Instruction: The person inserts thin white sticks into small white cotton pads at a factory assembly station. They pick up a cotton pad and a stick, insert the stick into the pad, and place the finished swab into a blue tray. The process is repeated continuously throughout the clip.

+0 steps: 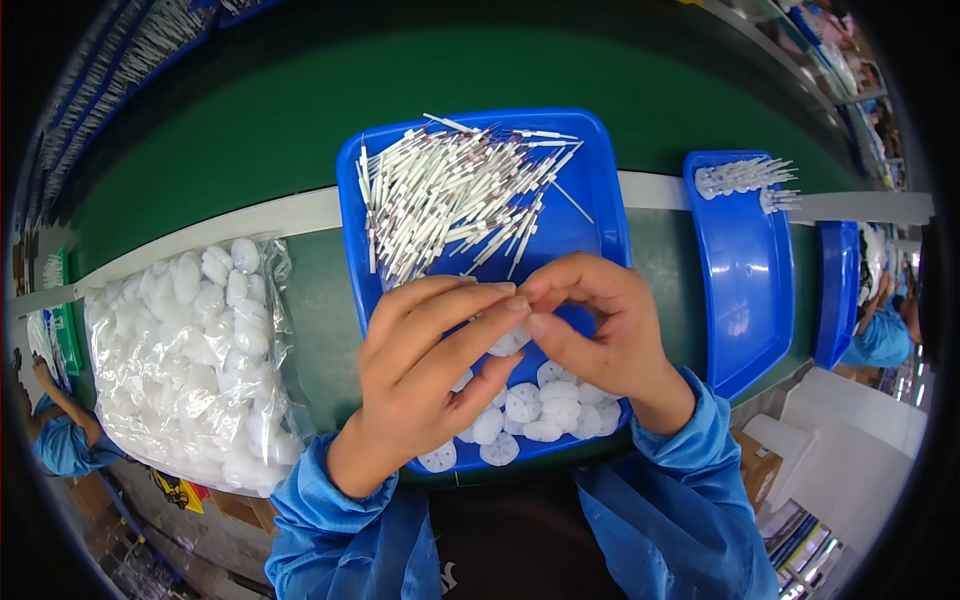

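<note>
A blue tray in front of me holds a heap of thin white sticks at its far end and several white round discs at its near end. Above the discs, my left hand and my right hand meet fingertip to fingertip. A white disc is pinched between my left thumb and fingers. My right fingertips close on a small piece at the same spot, but it is hidden by the fingers.
A clear plastic bag of white discs lies at my left on the green bench. A second blue tray with a few assembled white pieces sits at the right, a third beyond it. Other people in blue sleeves work at both sides.
</note>
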The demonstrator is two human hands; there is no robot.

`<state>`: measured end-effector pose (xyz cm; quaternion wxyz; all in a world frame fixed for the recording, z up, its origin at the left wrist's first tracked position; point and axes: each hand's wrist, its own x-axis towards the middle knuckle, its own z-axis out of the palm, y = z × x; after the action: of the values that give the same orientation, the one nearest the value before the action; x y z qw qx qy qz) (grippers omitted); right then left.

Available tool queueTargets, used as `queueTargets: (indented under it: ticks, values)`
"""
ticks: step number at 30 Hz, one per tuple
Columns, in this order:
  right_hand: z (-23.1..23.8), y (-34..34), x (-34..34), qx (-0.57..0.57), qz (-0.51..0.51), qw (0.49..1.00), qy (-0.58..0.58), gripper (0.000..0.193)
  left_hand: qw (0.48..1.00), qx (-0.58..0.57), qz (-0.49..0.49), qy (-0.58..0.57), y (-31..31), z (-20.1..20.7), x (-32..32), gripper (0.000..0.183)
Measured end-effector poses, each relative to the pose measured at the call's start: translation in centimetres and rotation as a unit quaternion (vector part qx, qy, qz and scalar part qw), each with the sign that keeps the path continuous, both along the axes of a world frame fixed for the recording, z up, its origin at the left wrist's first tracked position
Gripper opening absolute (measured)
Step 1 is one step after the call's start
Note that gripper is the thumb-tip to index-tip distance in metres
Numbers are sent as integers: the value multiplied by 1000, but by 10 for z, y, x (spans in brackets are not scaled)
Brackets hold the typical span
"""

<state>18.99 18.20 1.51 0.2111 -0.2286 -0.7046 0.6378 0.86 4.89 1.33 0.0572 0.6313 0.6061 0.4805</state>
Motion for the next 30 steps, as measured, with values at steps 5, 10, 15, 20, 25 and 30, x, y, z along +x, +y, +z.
queueTargets:
  ticks: [5,10,15,20,25,30]
  values:
    - [6,-2,2,-75,-18,997,-2,16,1000,0,-3,-10,0,2,3,50]
    - [10,1,10,60,4,998,-24,16,999,-12,-9,31,0,1,1,65]
    - [-4,17,28,476,47,871,-114,23,991,-130,-38,15,3,-1,5,72]
    - [-3,12,30,470,35,871,-137,22,983,-170,-33,66,1,-6,11,38]
    - [-8,13,29,455,32,883,-109,20,982,-178,-29,55,5,-7,12,20]
    - [-5,2,29,486,1,862,-140,23,974,-212,-29,77,17,-4,16,20]
